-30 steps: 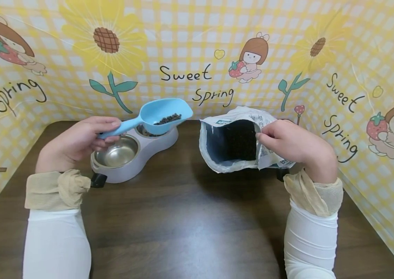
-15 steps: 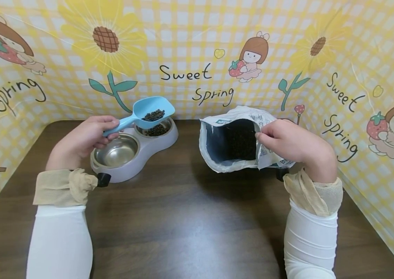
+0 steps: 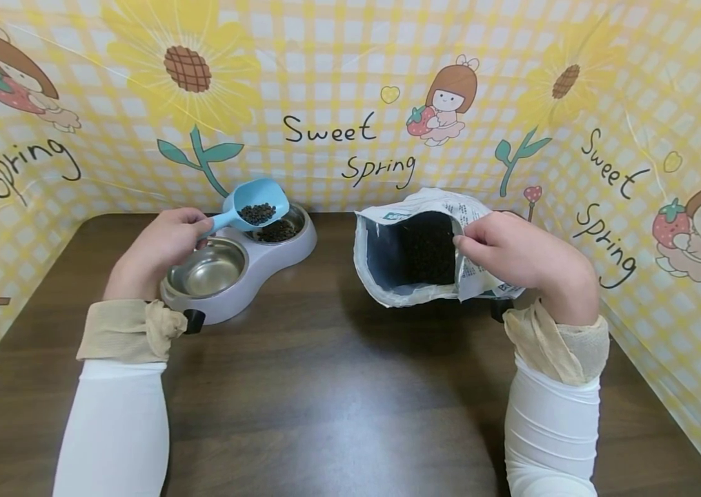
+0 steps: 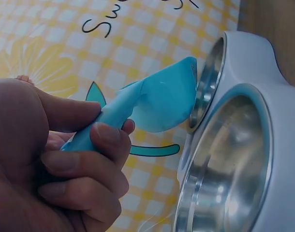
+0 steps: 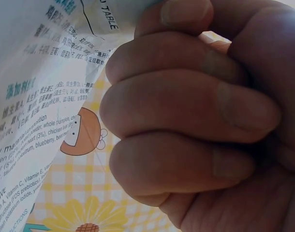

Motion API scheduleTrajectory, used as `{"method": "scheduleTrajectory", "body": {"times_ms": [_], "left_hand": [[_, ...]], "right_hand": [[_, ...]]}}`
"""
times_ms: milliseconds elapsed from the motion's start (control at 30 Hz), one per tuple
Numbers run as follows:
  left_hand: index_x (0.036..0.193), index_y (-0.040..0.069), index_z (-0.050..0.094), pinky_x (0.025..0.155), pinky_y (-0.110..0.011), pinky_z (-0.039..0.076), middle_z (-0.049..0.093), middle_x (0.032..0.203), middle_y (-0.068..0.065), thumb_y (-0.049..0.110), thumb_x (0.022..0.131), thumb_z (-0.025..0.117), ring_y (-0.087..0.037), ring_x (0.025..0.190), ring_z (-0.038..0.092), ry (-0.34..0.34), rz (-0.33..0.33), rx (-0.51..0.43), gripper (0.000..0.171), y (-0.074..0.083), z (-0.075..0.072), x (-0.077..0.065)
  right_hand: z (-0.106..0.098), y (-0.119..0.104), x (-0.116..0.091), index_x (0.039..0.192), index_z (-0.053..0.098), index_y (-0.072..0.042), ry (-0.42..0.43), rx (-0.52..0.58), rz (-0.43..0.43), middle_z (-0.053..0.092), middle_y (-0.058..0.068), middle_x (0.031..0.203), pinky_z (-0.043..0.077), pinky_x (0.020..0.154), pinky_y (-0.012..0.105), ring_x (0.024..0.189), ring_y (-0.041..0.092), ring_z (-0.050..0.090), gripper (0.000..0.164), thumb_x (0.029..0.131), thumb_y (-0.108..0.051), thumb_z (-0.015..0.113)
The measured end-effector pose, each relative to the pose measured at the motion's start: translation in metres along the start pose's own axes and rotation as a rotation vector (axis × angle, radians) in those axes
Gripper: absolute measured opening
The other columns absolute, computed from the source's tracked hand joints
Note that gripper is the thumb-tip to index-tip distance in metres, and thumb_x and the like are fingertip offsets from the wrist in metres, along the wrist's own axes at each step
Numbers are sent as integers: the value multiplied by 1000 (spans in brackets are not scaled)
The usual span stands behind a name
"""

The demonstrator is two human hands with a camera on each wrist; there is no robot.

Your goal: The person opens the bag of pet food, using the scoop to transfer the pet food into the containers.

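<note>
In the head view my left hand (image 3: 164, 245) grips the handle of a light blue scoop (image 3: 277, 197) that carries dark brown kibble (image 3: 256, 213). The scoop is tilted over the far bowl (image 3: 304, 222) of a white double pet bowl (image 3: 263, 266); kibble lies in that bowl too. The near steel bowl (image 3: 210, 269) shows bare metal. In the left wrist view, thumb and curled fingers wrap the scoop handle (image 4: 111, 113). My right hand (image 3: 515, 252) pinches the rim of an open white pet food bag (image 3: 406, 298), dark kibble inside its mouth. Printed text covers the bag (image 5: 41, 92) in the right wrist view.
Everything stands on a dark wooden table (image 3: 326, 386). A yellow checked cloth (image 3: 326, 69) with flower and cartoon prints rises behind the table and along both sides. Bag and double bowl are apart, both near the back edge.
The scoop has moved left from beyond the far bowl to over it and has turned more toward the viewer. My left forearm has shifted right. The right hand and bag stay put.
</note>
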State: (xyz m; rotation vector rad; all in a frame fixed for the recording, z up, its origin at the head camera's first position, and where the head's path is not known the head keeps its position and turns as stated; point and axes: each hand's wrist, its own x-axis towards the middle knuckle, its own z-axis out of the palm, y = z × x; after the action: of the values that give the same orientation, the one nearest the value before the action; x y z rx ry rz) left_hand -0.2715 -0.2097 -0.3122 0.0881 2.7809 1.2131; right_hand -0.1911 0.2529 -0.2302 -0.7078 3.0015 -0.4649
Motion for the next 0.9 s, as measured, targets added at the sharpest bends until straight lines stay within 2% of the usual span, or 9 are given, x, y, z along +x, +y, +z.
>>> {"method": "scheduleTrajectory", "body": {"times_ms": [133,333,467,667,900], "left_hand": [[109,-3,58,67,-36,34,52,83,-11,34,105,41,-29,83,45,29,27,60,41,1,4,0],[110,-1,58,68,-38,36,55,100,-21,35,105,40,-33,89,47,27,30,146,41,2,7,2],[118,2,58,69,-42,38,58,103,-22,37,105,38,-36,90,49,18,22,216,42,4,8,3],[133,4,53,77,-55,42,56,121,-25,36,105,38,-42,98,47,29,34,304,45,6,11,6],[140,5,51,78,-54,43,57,126,-26,33,104,42,-42,98,48,60,43,349,46,10,13,5]], "right_hand": [[0,0,0,55,43,-13,3,4,2,31,-6,51,35,49,29,46,12,35,46,100,-18,50],[0,2,2,53,42,-14,2,-10,-3,31,-5,51,35,49,29,44,13,34,47,100,-17,51],[0,2,2,53,42,-13,1,-11,-6,31,-4,51,35,49,29,44,13,34,47,99,-17,50],[0,3,2,53,42,-13,-1,-17,0,31,-4,51,35,49,29,44,13,35,47,99,-17,51],[0,3,2,53,42,-13,-5,-10,1,30,-5,51,35,48,29,44,12,34,47,99,-17,50]]}}
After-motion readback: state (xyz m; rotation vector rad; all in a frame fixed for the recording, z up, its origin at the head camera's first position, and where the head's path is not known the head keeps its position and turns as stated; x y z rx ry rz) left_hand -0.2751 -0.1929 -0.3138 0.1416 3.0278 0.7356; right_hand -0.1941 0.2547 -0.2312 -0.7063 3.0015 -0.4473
